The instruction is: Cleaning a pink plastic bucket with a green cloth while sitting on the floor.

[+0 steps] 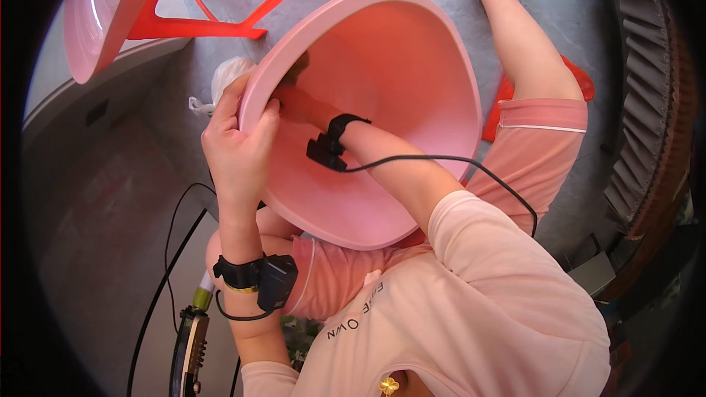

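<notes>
A deep pink plastic tub [380, 215] is tilted in front of my torso, its rounded mouth facing me. My left hand [240, 121] grips the rim on its left side, thumb over the inner edge and fingers outside. Deep inside the tub is my right hand [300, 105], close to the left inner wall and in shadow. It holds a dark brown thing [297, 69] against that wall. The near rim hides part of this thing and some of my right fingers, so its kind cannot be told.
A pink chair shell [105, 16] on red legs [209, 27] stands at upper left. Behind the tub lies a white plastic bag [229, 77]. Black wrist devices [276, 281] trail cables, one across the tub's mouth. Red plastic [579, 77] shows by my right leg, near a pleated grey cloth [642, 94].
</notes>
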`<state>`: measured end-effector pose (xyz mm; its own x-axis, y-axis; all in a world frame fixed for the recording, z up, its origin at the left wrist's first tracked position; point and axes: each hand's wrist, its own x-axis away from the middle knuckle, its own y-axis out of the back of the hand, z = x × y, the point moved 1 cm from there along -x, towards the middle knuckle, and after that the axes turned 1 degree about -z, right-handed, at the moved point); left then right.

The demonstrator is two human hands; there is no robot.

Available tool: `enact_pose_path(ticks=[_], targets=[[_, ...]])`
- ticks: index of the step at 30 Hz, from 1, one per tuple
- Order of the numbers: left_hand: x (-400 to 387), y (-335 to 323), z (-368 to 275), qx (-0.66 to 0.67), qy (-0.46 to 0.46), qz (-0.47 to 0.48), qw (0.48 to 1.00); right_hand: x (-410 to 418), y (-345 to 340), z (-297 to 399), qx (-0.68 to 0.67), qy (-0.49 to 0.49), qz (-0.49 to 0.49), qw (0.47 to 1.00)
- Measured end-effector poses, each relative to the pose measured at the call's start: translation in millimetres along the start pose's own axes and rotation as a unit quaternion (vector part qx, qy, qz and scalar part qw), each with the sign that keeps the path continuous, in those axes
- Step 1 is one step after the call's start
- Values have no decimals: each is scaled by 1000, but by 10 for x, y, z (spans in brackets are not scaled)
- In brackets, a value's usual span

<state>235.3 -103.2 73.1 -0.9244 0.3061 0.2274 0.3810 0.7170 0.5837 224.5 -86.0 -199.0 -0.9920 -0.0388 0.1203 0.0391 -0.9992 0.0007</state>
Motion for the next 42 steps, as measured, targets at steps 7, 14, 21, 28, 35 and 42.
enact_pose_path(ticks=[7,14,21,28,35,42], targets=[[16,117,71,-3,27,-27,999,718,-306,-116,129,7,142,981],[13,-4,-74,-70,-43,18,996,1412,177,-531,248,-160,263,919],[21,10,-62,-80,-23,17,996,1370,863,-789,422,-193,148,873],[-2,-9,-50,-42,21,-7,999,1200,179,-294,277,-282,260,881],[-20,-4,-89,-78,0,22,997,901,255,-160,283,-51,83,954],[3,45,23,-35,13,8,999,-241,1208,351,238,-233,160,929]])
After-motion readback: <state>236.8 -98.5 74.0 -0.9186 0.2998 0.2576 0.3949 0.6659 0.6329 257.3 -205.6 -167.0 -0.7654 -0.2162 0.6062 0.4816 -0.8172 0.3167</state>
